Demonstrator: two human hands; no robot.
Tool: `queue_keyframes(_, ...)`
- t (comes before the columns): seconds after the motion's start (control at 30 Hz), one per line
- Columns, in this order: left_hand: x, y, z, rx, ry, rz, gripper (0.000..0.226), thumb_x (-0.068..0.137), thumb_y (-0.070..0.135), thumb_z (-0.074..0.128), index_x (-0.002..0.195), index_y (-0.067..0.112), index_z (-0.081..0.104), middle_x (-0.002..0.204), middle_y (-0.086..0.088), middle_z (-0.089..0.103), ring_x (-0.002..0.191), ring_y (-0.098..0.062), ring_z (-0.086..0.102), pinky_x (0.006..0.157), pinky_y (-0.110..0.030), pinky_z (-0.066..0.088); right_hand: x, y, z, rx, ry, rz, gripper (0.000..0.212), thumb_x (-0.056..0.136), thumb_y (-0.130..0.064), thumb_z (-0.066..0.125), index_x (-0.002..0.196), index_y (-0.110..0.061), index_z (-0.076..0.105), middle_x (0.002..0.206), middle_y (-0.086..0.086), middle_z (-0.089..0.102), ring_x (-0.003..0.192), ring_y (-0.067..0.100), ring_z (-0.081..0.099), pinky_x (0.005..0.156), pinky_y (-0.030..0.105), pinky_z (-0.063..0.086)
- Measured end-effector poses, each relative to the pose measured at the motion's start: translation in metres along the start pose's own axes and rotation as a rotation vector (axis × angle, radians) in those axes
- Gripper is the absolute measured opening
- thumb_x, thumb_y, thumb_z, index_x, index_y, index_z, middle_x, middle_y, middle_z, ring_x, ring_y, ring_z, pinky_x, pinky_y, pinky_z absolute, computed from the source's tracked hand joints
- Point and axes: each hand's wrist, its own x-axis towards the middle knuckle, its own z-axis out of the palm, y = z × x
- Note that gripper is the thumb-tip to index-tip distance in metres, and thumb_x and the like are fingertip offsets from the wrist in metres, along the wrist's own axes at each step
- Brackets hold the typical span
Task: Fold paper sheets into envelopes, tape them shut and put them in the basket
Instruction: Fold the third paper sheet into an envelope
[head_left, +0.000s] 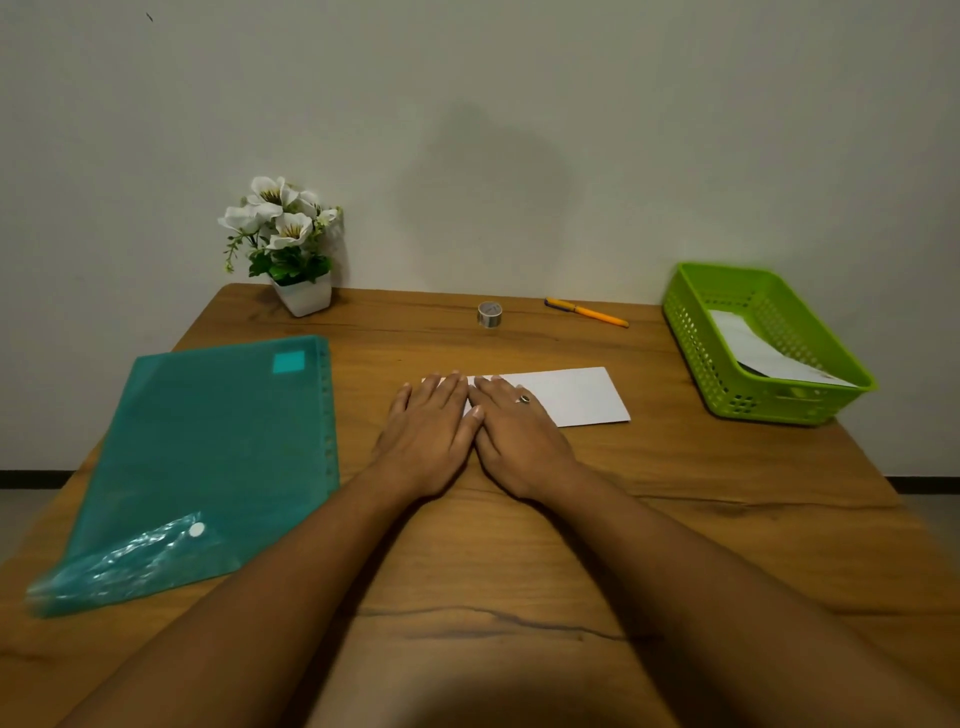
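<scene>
White paper sheet (569, 396), folded into a long strip, lies mid-table under both hands: the left hand (431, 431) and right hand (519, 441) rest flat, fingers straight, side by side on its left end, likely pressing a crease. A tape roll (489, 314) waits beyond. The green basket (691, 332) at the right edge holds a finished envelope (753, 348). The wood-grain table (727, 493) stands against a plain pale wall (519, 130).

1. Home or office desk (727, 519): wood top against a plain wall (519, 104).
2. Folder (208, 457) left of the left hand (428, 441), basket (691, 332) right of the right hand (519, 441).
3. Beyond both: flowers (280, 223), tape (489, 314), pen (587, 312).
</scene>
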Motion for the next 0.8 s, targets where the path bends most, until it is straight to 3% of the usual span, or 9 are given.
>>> queue_keyframes(0.4,0.003,0.001,0.001,0.145,-0.040,0.005,0.066,0.108,0.051,0.014,0.164,0.018,0.005,0.172,-0.001,0.005,0.158,-0.019,0.002,0.127,-0.046,0.002,-0.010,0.088,-0.021,-0.168,-0.066,0.331,0.075,0.106,-0.061,0.015,0.165,-0.015,0.011,0.174,0.006,0.010,0.160,0.024,0.006,0.129,0.048,0.007)
queue_keyframes(0.8,0.029,-0.002,0.003,0.171,-0.095,-0.055,0.080,0.101,0.066,0.008,0.164,0.016,0.003,0.172,-0.003,0.001,0.158,-0.021,-0.001,0.127,-0.050,0.001,-0.009,0.098,-0.016,-0.178,-0.078,0.348,0.090,0.099,-0.074,0.010,0.166,-0.013,0.006,0.174,0.006,0.003,0.160,0.025,0.000,0.128,0.048,0.002)
